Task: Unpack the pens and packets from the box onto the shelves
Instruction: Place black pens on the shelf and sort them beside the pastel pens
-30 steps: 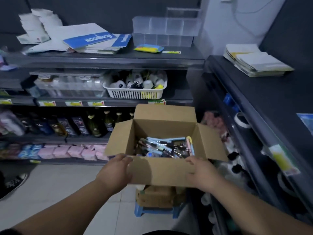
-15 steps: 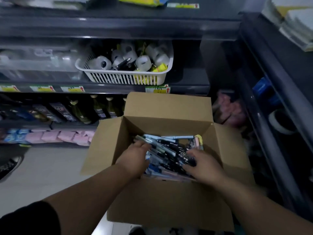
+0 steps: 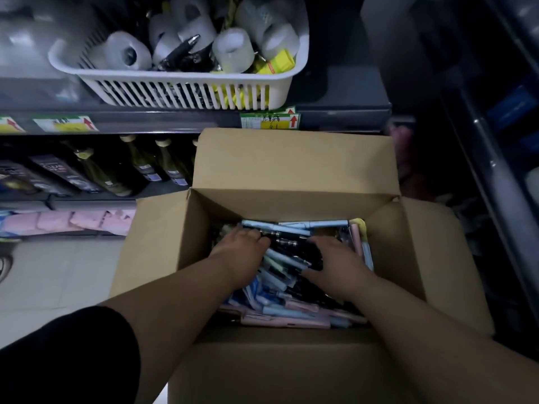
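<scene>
Down inside the open cardboard box (image 3: pixel 291 176), heaped with pens (image 3: pixel 294 228) and packets (image 3: pixel 285 322), left hand (image 3: pixel 242 253) and right hand (image 3: pixel 335 265) rest fingers-down on the pile, any grip hidden, so unpacking onto the shelves (image 3: pixel 163 123) looks barely begun.

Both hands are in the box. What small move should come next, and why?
Probably gather a bundle of pens between both hands and lift it out: the left hand and right hand lie on the pens heaped in the open box.
</scene>
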{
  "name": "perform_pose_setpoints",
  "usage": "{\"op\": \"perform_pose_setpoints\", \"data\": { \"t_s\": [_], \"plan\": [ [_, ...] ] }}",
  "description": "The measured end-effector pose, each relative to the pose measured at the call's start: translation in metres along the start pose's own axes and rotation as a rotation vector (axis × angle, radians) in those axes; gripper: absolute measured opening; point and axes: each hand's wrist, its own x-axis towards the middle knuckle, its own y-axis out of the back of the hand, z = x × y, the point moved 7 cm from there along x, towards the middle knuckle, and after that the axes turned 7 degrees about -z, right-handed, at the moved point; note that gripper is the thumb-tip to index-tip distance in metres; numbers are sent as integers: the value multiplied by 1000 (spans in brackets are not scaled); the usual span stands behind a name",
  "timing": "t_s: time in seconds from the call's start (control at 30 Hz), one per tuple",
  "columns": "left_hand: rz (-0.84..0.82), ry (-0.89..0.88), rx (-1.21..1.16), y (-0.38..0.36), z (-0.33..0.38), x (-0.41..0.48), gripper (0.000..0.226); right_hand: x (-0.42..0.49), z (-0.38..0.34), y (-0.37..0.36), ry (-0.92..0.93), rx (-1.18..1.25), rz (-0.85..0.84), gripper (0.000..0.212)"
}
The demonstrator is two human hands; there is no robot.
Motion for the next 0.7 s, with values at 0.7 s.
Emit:
{"op": "perform_pose_setpoints", "data": {
  "t_s": [0.7],
  "plan": [
    [249, 98, -516, 43, -14, -26, 33, -13, 15, 13, -114, -20, -87, 23]
  ]
}}
